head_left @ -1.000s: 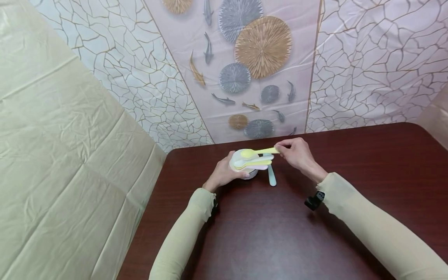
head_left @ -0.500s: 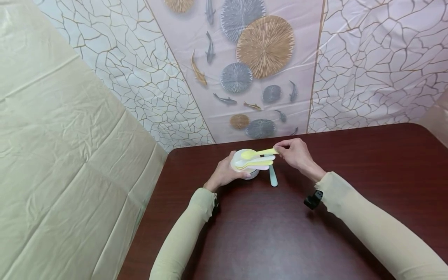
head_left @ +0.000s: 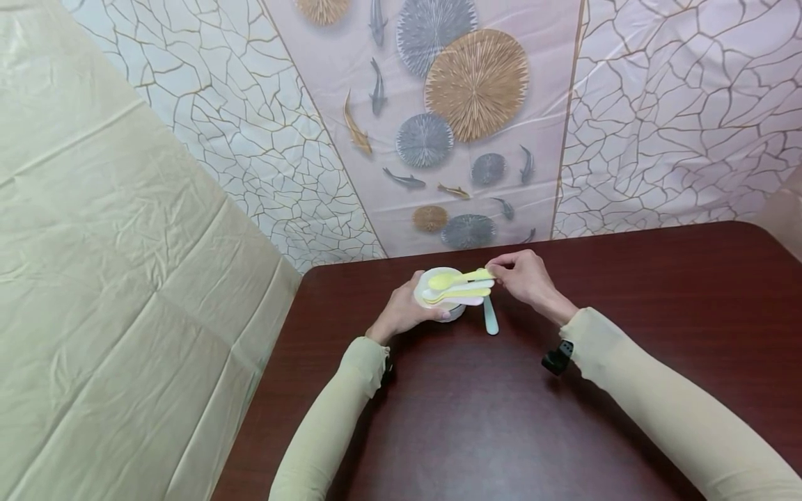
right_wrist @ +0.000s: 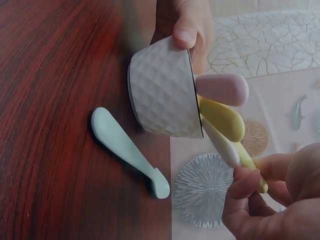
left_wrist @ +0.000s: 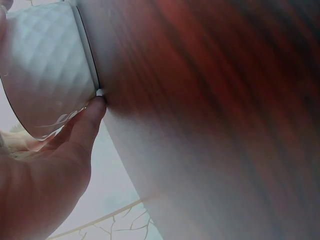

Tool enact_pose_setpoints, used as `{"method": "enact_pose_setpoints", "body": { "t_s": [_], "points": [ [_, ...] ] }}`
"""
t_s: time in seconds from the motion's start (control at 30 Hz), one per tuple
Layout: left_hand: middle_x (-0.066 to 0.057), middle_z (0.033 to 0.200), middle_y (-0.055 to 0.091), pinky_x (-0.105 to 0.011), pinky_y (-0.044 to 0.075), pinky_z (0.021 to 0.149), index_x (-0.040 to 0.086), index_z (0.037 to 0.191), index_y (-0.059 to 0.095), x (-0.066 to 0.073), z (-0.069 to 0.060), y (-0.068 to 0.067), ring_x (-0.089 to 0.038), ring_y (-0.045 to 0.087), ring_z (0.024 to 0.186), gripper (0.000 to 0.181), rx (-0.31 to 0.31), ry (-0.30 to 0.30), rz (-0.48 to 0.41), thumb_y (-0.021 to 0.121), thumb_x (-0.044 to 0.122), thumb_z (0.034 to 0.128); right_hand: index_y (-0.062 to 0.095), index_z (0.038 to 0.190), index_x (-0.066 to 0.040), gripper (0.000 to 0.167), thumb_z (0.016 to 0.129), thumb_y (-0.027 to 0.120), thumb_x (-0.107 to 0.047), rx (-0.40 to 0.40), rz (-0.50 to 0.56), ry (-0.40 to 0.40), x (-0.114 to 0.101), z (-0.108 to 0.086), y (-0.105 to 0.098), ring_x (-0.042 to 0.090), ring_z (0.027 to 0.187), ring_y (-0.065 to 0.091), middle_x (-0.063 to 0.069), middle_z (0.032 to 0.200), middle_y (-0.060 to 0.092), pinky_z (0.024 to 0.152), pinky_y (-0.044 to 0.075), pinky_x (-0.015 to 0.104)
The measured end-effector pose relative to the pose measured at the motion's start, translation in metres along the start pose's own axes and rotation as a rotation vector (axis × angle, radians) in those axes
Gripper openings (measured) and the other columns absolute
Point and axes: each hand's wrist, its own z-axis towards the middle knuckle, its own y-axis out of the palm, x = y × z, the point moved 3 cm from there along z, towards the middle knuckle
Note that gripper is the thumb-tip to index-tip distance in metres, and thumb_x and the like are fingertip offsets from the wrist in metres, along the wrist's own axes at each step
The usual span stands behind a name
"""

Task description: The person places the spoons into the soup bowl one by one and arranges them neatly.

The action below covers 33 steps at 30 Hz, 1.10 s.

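My left hand (head_left: 399, 309) grips a white bowl (right_wrist: 162, 92) with a quilted, diamond-pattern outside, its thumb at the rim. Several spoons lie in the bowl with handles sticking out over the rim: a pink handle (right_wrist: 222, 89), a yellow handle (right_wrist: 222, 120) and a white handle (right_wrist: 222, 145). Between thumb and fingers, my right hand (head_left: 525, 278) pinches the handle end of another yellow spoon (head_left: 445, 280), whose head is over the bowl's opening. Beside the bowl, a pale green spoon (right_wrist: 125, 145) lies on the table. The left wrist view shows the bowl's underside edge and part of that hand.
The dark red-brown table (head_left: 470, 417) has its back edge just beyond the bowl. Behind it hangs a patterned cloth (head_left: 476, 83), and a cream cloth (head_left: 144, 278) covers the left side.
My right hand has shifted slightly left and down, bringing the yellow spoon closer to the other handles at the bowl. The left hand keeps its grip on the bowl.
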Motion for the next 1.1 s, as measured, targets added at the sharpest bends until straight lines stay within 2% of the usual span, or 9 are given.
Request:
{"method": "enact_pose_setpoints", "body": {
  "t_s": [0.23, 0.5, 0.77, 1.0, 1.1],
  "points": [
    [-0.003, 0.132, 0.073, -0.043, 0.052, 0.103, 0.021, 0.147, 0.055, 0.0, 0.0, 0.0, -0.023, 0.065, 0.114, 0.086, 0.004, 0.004, -0.014, 0.097, 0.047, 0.0767, 0.083, 0.118, -0.003, 0.026, 0.107, 0.067, -0.021, -0.004, -0.014, -0.006, 0.003, 0.006, 0.004, 0.012, 0.071, 0.059, 0.012, 0.088, 0.078, 0.059, 0.043, 0.026],
    [-0.003, 0.132, 0.073, -0.044, 0.053, 0.103, 0.021, 0.147, 0.055, 0.0, 0.0, 0.0, -0.024, 0.066, 0.114, 0.086, 0.006, 0.012, -0.01, 0.097, 0.047, 0.0767, 0.082, 0.121, -0.002, 0.028, 0.108, 0.066, -0.021, -0.032, -0.008, 0.007, 0.006, 0.01, 0.008, 0.013, 0.076, 0.066, 0.019, 0.104, 0.083, 0.062, 0.046, 0.025],
    [-0.002, 0.132, 0.073, -0.043, 0.053, 0.103, 0.022, 0.147, 0.054, -0.001, 0.001, 0.0, -0.023, 0.067, 0.115, 0.085, 0.008, 0.015, 0.013, 0.097, 0.047, 0.0777, 0.082, 0.12, -0.001, 0.026, 0.108, 0.068, -0.019, -0.05, 0.014, 0.006, 0.008, 0.012, 0.012, 0.023, 0.085, 0.072, 0.022, 0.114, 0.082, 0.063, 0.047, 0.023],
    [-0.003, 0.133, 0.073, -0.043, 0.053, 0.105, 0.022, 0.149, 0.053, -0.001, 0.001, 0.0, -0.023, 0.067, 0.117, 0.087, 0.001, 0.009, 0.011, 0.098, 0.044, 0.0778, 0.083, 0.119, -0.002, 0.026, 0.107, 0.068, -0.019, -0.056, -0.006, -0.006, 0.009, 0.015, 0.016, 0.013, 0.082, 0.064, 0.021, 0.119, 0.081, 0.065, 0.046, 0.023],
    [-0.002, 0.133, 0.073, -0.043, 0.053, 0.105, 0.023, 0.149, 0.053, -0.002, 0.001, 0.001, -0.022, 0.067, 0.118, 0.087, 0.001, 0.009, 0.018, 0.098, 0.045, 0.0781, 0.083, 0.119, -0.003, 0.026, 0.107, 0.067, -0.02, -0.061, -0.018, -0.009, 0.01, 0.015, 0.017, 0.014, 0.085, 0.062, 0.021, 0.122, 0.081, 0.068, 0.046, 0.024]
  ]
}}
